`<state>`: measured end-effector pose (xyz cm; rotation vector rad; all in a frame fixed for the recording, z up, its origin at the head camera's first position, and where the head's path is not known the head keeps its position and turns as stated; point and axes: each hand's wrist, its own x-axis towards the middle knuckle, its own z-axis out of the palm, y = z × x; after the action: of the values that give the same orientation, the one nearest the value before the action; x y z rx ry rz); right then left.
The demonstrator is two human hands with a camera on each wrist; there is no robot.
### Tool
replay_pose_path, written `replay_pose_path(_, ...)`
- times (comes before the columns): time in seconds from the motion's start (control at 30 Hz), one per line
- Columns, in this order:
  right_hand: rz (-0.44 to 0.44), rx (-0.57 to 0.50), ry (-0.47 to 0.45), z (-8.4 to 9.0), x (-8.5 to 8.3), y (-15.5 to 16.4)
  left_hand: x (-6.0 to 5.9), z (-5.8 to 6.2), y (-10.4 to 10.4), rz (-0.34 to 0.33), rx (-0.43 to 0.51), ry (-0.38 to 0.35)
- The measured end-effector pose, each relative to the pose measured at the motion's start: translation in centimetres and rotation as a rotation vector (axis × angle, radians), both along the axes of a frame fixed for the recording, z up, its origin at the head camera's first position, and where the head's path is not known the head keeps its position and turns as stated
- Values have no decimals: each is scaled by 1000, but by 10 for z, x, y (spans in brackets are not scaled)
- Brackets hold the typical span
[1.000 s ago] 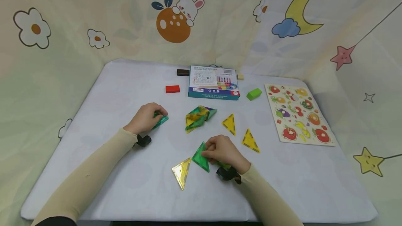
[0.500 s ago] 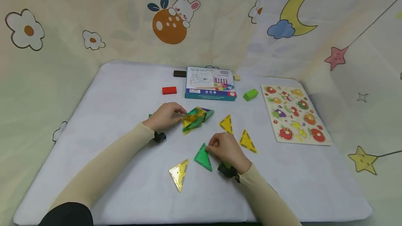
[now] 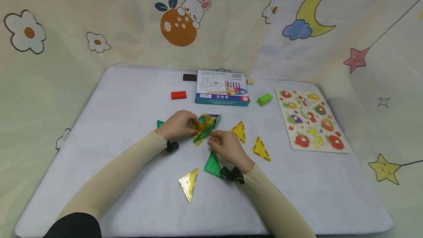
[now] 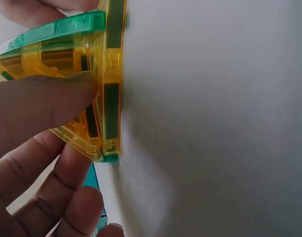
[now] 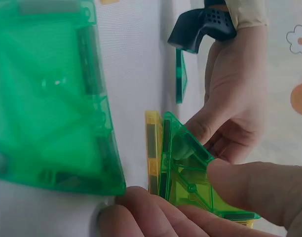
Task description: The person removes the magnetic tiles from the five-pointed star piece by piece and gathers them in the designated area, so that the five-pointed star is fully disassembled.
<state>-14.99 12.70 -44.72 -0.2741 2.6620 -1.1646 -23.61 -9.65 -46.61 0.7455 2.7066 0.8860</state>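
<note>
A stack of joined magnetic tiles [image 3: 205, 123], green and yellow with a purple corner, stands at mid-table. My left hand [image 3: 178, 125] pinches its left side; in the left wrist view the thumb [image 4: 52, 101] lies over a yellow tile [image 4: 111, 106]. From the near right, my right hand [image 3: 230, 148] grips the stack's edge, its thumb [image 5: 254, 187] on a green tile [image 5: 190, 170] and its fingers below. A loose green triangle tile [image 3: 212, 165] lies partly under the right wrist. Another green tile [image 3: 160, 123] is mostly hidden behind the left hand.
Yellow triangle tiles [image 3: 189, 184] lie in front, with two more [image 3: 239, 132] [image 3: 261, 150] at right. Behind are a box [image 3: 222, 87], a red block [image 3: 178, 95], a black block [image 3: 190, 77] and a green block [image 3: 264, 99]. A fruit puzzle board [image 3: 312, 120] lies far right.
My left hand has left the green tile at left, moved right and taken hold of the stack. My right hand has let go of the loose green triangle and moved up to the stack.
</note>
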Motion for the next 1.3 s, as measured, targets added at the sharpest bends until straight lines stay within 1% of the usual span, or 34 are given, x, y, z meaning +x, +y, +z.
replay_pose_path(0.2,-12,-2,-4,0,-7,-3,9,1,-1,17,-9,-28)
replay_pose_path(0.4,-54,-37,-28,-3,-13,-4,24,1,1,57,3,-16)
replay_pose_path(0.5,-76,-22,-23,-4,-16,-6,31,1,5,81,11,-16)
replay_pose_path(0.63,-84,20,17,-3,-19,-8,37,0,9,104,18,-8)
replay_pose_path(0.77,-86,56,33,-2,-21,-11,39,-3,10,118,17,7)
replay_pose_path(0.87,-96,73,24,-1,-22,-12,40,-4,9,124,15,6)
replay_pose_path(1.1,-96,104,47,0,-22,-11,40,-3,7,142,25,-37)
replay_pose_path(1.3,-70,137,75,0,-23,-7,39,-1,6,128,36,-41)
